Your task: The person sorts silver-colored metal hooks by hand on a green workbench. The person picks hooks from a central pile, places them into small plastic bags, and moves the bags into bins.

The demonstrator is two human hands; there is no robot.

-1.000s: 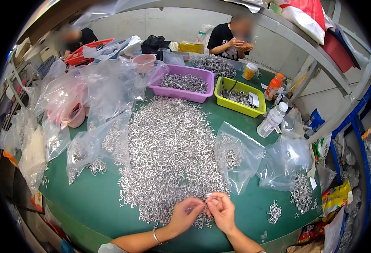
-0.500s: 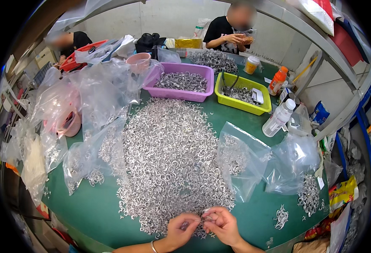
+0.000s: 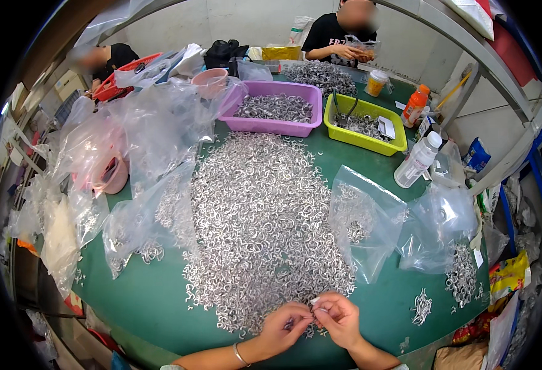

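At the near edge of a broad heap of small curved silvery metal pieces (image 3: 258, 216), my two hands meet fingertip to fingertip. My left hand (image 3: 285, 325) is closed in a pinch, a bracelet on its wrist. My right hand (image 3: 340, 316) is pinched too, with its thumb and forefinger against the left fingertips. Between them is a small silvery metal piece (image 3: 313, 313), largely covered by the fingers, so its exact shape cannot be made out. The heap's loose pieces lie just beyond and beneath both hands on the green table (image 3: 154, 314).
Behind the heap stand a purple basin (image 3: 271, 125) and a yellow-green basin (image 3: 363, 140), both holding metal pieces. Clear plastic bags (image 3: 369, 234) flank the heap. To the right are a white bottle (image 3: 414, 165), an orange bottle (image 3: 414, 106) and smaller piles (image 3: 422, 307). Two people sit beyond.
The whole view has shifted, so the table and its contents appear slightly right and higher. My hands remain together at the heap's near edge, fingers slightly rearranged. The far person's hands have lowered.
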